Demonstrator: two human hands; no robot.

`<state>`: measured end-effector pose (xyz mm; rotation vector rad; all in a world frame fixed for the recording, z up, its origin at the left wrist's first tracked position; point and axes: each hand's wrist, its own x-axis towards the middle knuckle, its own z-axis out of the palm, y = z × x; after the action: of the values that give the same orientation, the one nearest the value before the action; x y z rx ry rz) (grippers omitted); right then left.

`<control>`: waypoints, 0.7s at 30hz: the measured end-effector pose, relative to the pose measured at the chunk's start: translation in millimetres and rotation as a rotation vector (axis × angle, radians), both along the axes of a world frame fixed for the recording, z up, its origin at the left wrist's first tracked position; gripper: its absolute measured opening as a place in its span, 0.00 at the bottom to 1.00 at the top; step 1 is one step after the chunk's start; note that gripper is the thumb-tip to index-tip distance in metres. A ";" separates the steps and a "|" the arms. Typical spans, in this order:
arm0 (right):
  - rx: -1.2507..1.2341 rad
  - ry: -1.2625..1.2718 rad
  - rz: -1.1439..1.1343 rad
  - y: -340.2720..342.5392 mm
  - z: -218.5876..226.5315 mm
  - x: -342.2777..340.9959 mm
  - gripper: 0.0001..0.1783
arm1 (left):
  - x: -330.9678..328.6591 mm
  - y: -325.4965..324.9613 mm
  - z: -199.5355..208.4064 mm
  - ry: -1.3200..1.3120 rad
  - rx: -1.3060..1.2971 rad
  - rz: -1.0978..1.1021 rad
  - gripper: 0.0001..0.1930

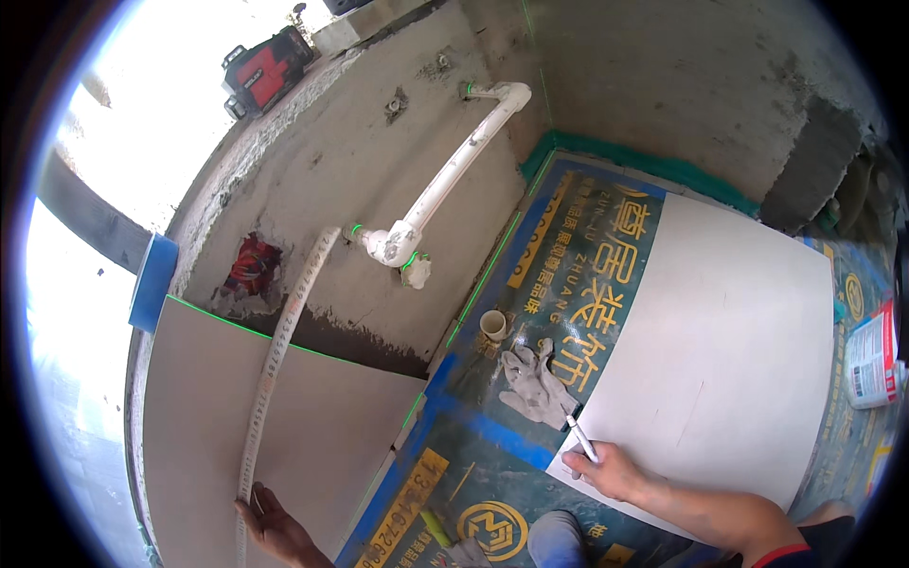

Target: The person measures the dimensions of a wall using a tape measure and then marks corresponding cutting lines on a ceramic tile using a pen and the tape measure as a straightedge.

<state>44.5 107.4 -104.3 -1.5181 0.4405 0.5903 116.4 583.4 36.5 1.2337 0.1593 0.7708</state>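
Observation:
My left hand (pixel 275 528), at the lower left, pinches the edge of a long white measuring tape (pixel 272 364) with printed graduations. The tape runs up across a pale tile (pixel 199 407) against the low wall, and its upper end lies close to a white pipe's lower elbow. In my right hand (pixel 611 473) is a white pen (pixel 581 437), its tip pointing up and away. That hand rests at the near left corner of a large white tile (pixel 710 331) lying on the floor covering. A grey work glove (pixel 538 386) lies just beyond the pen.
White pipe (pixel 464 166) sticks out from the bare wall, beside a hole with red wires (pixel 254 265). A red-and-black laser level (pixel 265 74) sits on the ledge, and green lines cross the walls. A short pipe piece (pixel 492 325) and a white-and-red bucket (pixel 871 364) stand on the floor.

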 end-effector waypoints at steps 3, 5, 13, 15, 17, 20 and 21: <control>-0.029 -0.048 0.023 5.1 -6.3 -1.4 0.22 | 26.4 -45.5 3.4 -0.040 -0.011 0.059 0.23; -0.048 -0.091 0.035 7.3 -6.6 -2.1 0.22 | 48.5 -70.3 4.1 -0.080 -0.014 -0.040 0.25; -0.074 -0.102 0.015 2.0 0.7 -2.4 0.23 | 156.6 -197.1 10.2 0.013 -0.085 -0.158 0.28; -0.071 -0.074 0.014 -1.1 4.3 -3.5 0.23 | 171.8 -211.9 15.5 0.038 -0.053 -0.170 0.28; -0.068 -0.051 0.004 -4.4 5.7 -5.1 0.23 | 185.3 -219.4 14.5 0.053 -0.024 -0.173 0.28; -0.053 -0.022 -0.021 -9.5 3.2 -9.2 0.22 | 195.0 -237.2 19.3 0.071 0.023 -0.206 0.28; -0.040 -0.025 -0.030 -9.5 2.9 -9.8 0.22 | 198.5 -239.0 20.6 0.073 0.029 -0.204 0.28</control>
<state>34.7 97.8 -101.4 -1.5531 0.4576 0.5415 314.9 344.4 57.1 1.2842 0.0808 0.5536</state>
